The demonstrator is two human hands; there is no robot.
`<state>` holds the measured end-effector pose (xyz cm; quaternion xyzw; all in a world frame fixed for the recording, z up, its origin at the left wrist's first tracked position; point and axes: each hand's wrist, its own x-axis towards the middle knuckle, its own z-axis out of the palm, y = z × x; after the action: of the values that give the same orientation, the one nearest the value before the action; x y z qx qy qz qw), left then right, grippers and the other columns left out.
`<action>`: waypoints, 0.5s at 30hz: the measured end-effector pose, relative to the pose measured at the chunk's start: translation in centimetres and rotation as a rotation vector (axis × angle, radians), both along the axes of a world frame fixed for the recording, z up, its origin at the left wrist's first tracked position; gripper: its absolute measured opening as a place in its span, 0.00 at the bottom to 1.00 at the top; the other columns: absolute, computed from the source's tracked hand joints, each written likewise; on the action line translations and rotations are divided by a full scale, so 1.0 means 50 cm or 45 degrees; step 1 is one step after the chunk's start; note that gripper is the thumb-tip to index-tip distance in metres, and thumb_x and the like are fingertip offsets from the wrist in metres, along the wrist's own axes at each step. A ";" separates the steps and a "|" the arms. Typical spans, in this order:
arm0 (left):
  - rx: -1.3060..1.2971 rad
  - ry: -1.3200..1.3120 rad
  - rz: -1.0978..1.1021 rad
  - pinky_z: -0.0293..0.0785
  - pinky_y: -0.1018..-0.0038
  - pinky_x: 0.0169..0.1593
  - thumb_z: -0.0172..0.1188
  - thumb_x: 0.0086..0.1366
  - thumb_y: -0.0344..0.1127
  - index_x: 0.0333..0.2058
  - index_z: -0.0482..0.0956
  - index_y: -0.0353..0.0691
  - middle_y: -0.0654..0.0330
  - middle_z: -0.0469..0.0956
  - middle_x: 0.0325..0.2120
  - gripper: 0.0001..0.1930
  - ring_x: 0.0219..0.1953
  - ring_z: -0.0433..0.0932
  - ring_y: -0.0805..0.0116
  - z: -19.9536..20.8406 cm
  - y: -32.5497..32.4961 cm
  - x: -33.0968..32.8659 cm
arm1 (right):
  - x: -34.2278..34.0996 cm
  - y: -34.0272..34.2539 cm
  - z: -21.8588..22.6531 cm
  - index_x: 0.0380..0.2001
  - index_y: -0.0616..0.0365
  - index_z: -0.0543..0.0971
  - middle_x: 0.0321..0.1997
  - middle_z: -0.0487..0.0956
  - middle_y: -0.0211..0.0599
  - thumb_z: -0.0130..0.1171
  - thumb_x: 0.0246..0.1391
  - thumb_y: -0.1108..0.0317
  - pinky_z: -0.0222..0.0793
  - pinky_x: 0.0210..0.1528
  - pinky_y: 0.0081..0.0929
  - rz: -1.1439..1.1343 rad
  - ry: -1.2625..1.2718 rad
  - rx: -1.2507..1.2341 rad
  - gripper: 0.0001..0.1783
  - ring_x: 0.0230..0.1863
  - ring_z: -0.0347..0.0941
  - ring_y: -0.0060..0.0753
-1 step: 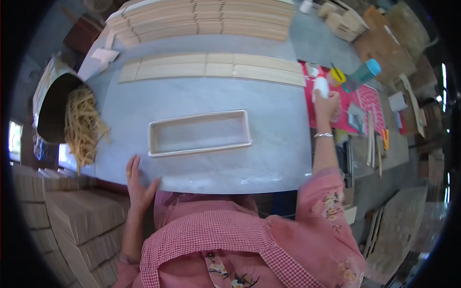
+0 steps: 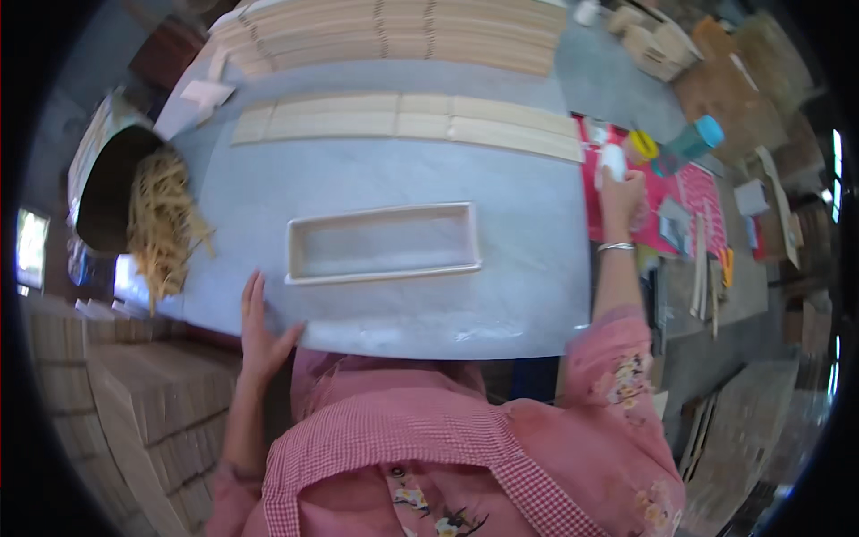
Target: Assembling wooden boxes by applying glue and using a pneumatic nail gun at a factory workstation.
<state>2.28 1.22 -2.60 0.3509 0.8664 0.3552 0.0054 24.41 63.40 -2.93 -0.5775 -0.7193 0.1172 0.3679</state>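
Note:
My right hand (image 2: pixel 624 199) reaches out to the right side of the table, its fingers closed round a white bottle (image 2: pixel 613 161). My left hand (image 2: pixel 263 336) rests at the near left edge of the table, fingers stretched and thumb apart, holding nothing. Between the two hands, a shallow rectangular frame (image 2: pixel 385 276) of pale thin wood lies on the tabletop. The grey tabletop shows through inside it. Farther back, a row of flat pale wooden strips (image 2: pixel 340 118) lies across the table.
A tall stack of scored wooden strips (image 2: pixel 394 40) stands at the back. On the left, shavings (image 2: pixel 161 224) spill from a tipped container (image 2: pixel 98 201). A pink mat (image 2: pixel 653 228) at right bears a yellow-rimmed jar (image 2: pixel 639 146) and a teal bottle (image 2: pixel 687 146). Stacked boards (image 2: pixel 161 385) stand lower left.
The whole view has shifted slightly, with the table's things appearing a little farther right. My right hand keeps its hold on the white bottle, and my left hand stays at the table edge.

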 end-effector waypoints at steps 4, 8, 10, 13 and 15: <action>-0.277 -0.160 -0.334 0.53 0.60 0.74 0.76 0.45 0.37 0.74 0.47 0.33 0.43 0.52 0.74 0.61 0.74 0.54 0.47 0.035 0.038 -0.122 | -0.030 -0.008 -0.008 0.37 0.61 0.77 0.37 0.80 0.45 0.62 0.56 0.63 0.73 0.45 0.36 0.158 -0.294 0.228 0.12 0.39 0.77 0.46; -0.194 -0.393 -0.480 0.56 0.62 0.74 0.78 0.41 0.32 0.74 0.50 0.38 0.49 0.61 0.71 0.62 0.70 0.62 0.51 0.070 0.101 -0.170 | -0.061 -0.260 0.029 0.46 0.62 0.81 0.49 0.84 0.41 0.51 0.63 0.75 0.72 0.52 0.28 0.967 0.154 -0.213 0.12 0.50 0.79 0.37; -0.206 -0.453 -0.477 0.57 0.63 0.73 0.78 0.41 0.31 0.73 0.52 0.38 0.50 0.62 0.70 0.60 0.69 0.64 0.52 0.070 0.118 -0.191 | -0.039 -0.344 0.000 0.44 0.63 0.80 0.49 0.84 0.39 0.49 0.64 0.77 0.69 0.53 0.23 1.180 0.291 -0.394 0.11 0.50 0.77 0.31; -0.111 -0.502 -0.442 0.63 0.65 0.69 0.75 0.48 0.33 0.67 0.65 0.34 0.48 0.71 0.62 0.46 0.63 0.71 0.53 0.081 0.129 -0.180 | -0.032 -0.460 0.017 0.45 0.65 0.80 0.48 0.83 0.38 0.49 0.68 0.70 0.68 0.59 0.25 1.126 0.453 -0.670 0.13 0.49 0.75 0.31; 0.010 -0.818 -0.386 0.65 0.64 0.66 0.72 0.54 0.42 0.63 0.69 0.32 0.47 0.74 0.57 0.40 0.60 0.74 0.53 0.094 0.149 -0.190 | -0.039 -0.448 0.032 0.47 0.66 0.80 0.47 0.82 0.37 0.47 0.69 0.67 0.68 0.56 0.25 1.143 0.554 -0.598 0.16 0.46 0.74 0.30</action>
<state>-7.23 8.69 2.10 0.3460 0.7571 0.4460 0.3289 22.46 41.01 -1.33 -0.2430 -0.7569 0.5366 0.2831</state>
